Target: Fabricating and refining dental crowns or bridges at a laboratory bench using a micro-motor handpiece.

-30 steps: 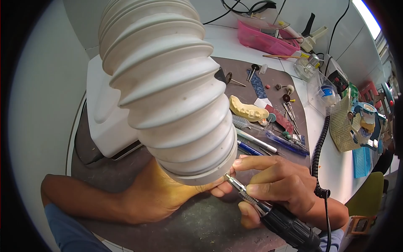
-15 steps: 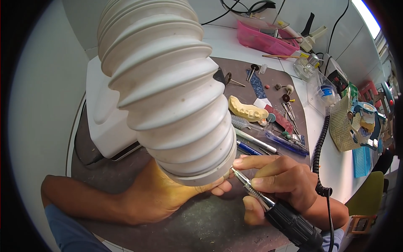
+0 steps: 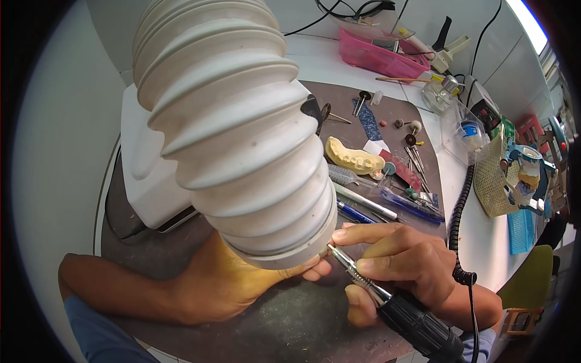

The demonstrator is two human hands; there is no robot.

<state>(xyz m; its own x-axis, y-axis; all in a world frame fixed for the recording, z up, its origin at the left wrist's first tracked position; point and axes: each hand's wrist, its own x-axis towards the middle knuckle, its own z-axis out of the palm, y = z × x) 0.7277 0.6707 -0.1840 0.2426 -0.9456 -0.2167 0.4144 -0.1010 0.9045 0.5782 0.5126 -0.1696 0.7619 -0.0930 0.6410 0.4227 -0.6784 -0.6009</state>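
Observation:
A white corrugated hose (image 3: pixel 242 139) fills the upper middle, its rim over my left hand (image 3: pixel 233 284). That hand's thumb and bent fingertips show below the rim; whatever it holds is hidden. My right hand (image 3: pixel 405 266) grips a rotary handpiece (image 3: pixel 411 320) with a metal nose and black body, its tip at the rim beside my left fingers. My right index finger reaches to the rim's edge. Just beyond lie a blue pen (image 3: pixel 357 213), a light-coloured handle (image 3: pixel 375 206) and a cream dental cast (image 3: pixel 354 158).
A white machine (image 3: pixel 145 193) stands left on the grey mat (image 3: pixel 284 339). Burs (image 3: pixel 414 160) and strips lie scattered right. Behind are a pink basket (image 3: pixel 378 57) and glass jar (image 3: pixel 433 97); at right, a coiled cord (image 3: pixel 460 212), woven basket (image 3: pixel 490 187) and blue tray (image 3: pixel 520 233).
The hose has shifted slightly left in the picture. The handpiece tip moved a little up and right, then slightly back. Both hands keep nearly the same hold.

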